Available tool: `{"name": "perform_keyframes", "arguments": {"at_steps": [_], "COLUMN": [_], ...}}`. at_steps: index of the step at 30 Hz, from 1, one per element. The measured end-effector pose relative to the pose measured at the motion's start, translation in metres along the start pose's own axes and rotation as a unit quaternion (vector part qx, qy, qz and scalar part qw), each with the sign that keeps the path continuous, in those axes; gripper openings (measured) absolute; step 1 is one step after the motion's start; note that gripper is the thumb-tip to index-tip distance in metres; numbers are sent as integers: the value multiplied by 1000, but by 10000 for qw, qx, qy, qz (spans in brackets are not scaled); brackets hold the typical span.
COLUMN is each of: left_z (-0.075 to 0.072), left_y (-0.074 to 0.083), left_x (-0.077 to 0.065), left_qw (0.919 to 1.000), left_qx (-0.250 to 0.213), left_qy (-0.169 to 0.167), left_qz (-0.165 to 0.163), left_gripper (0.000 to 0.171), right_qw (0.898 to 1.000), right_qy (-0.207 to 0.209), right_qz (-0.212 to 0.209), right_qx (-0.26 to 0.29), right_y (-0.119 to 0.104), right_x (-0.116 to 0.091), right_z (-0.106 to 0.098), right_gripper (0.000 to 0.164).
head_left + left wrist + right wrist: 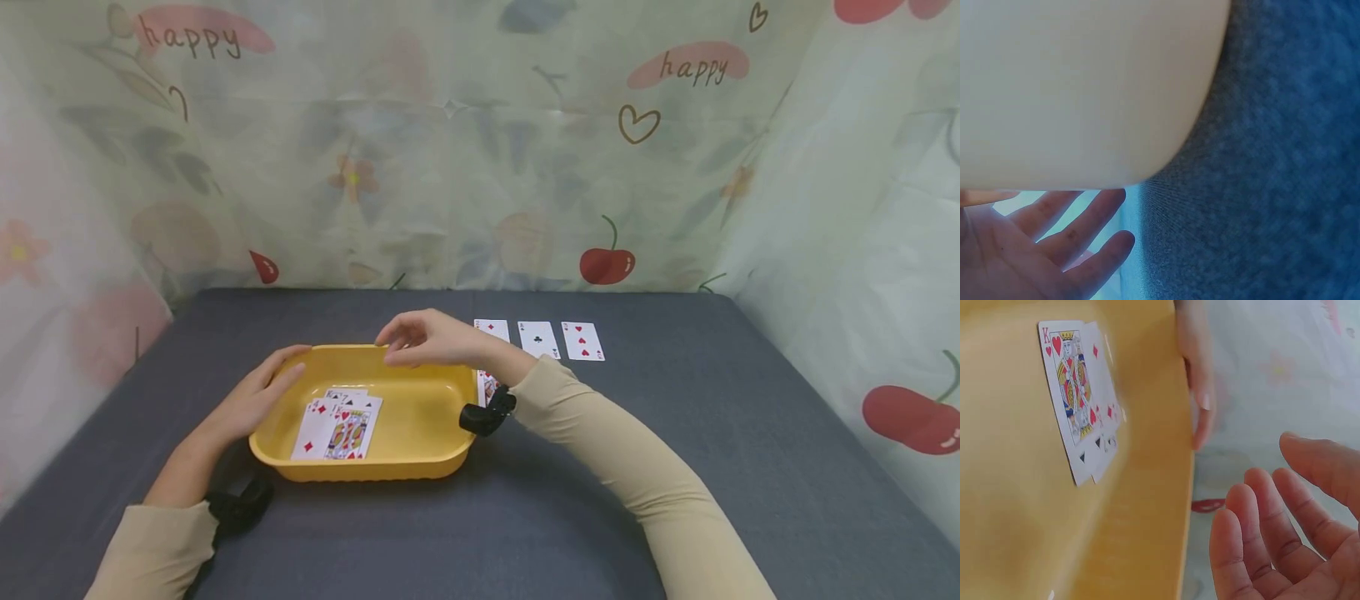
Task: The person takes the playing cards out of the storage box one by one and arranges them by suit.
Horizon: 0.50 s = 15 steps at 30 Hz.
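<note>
A yellow plastic tray [405, 471] stands on the table with several playing cards [313, 429] overlapping in its left half; the king of hearts [1071, 384] lies on top. At the tray's left side is my left hand [258, 396], its thumb over the rim and its fingers [1088, 231] spread straight along the outside. My right hand [431, 337] hovers over the back rim with loosely bent fingers and holds nothing. Behind my right forearm lie a diamond card [491, 328], a club card [537, 339], a three of hearts [582, 341] and a partly hidden face card [487, 387].
The dark cloth-covered table [675, 433] extends right of the tray and in front of it. A printed curtain [450, 192] hangs behind the table and along both sides. Each wrist carries a black camera strap [487, 412].
</note>
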<state>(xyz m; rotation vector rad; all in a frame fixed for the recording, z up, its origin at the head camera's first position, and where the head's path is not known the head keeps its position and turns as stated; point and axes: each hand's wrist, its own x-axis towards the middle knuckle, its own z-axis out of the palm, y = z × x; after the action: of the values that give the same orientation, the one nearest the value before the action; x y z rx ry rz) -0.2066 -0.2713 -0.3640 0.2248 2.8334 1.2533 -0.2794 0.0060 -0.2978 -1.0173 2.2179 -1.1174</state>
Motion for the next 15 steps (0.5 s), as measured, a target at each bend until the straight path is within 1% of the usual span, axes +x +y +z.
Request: {"name": "perform_keyframes", "arguments": {"at_steps": [3,6,9,15], "left_z": [0,0,0,-1], "left_y": [0,-1,0,0], "left_x": [0,1,1,1], "left_qw": [10000,10000,10000,10000], "left_qx": [10,37,69,57], "left_qy": [-12,-19,-26,-26], "left_qz": [-33,-32,-46,-47], "left_gripper": [57,57,57,57], "right_qw": [9997,9988,9974,9938], "right_qy": [-178,-436,-667,-947], "right_qz": [-44,5,116,412], "right_qx": [-156,-208,-256,-401], "right_y": [-1,-1,1,5], "right_x": [14,24,34,49], "right_z": [9,18,28,44], "right_gripper": [33,37,40,40]}}
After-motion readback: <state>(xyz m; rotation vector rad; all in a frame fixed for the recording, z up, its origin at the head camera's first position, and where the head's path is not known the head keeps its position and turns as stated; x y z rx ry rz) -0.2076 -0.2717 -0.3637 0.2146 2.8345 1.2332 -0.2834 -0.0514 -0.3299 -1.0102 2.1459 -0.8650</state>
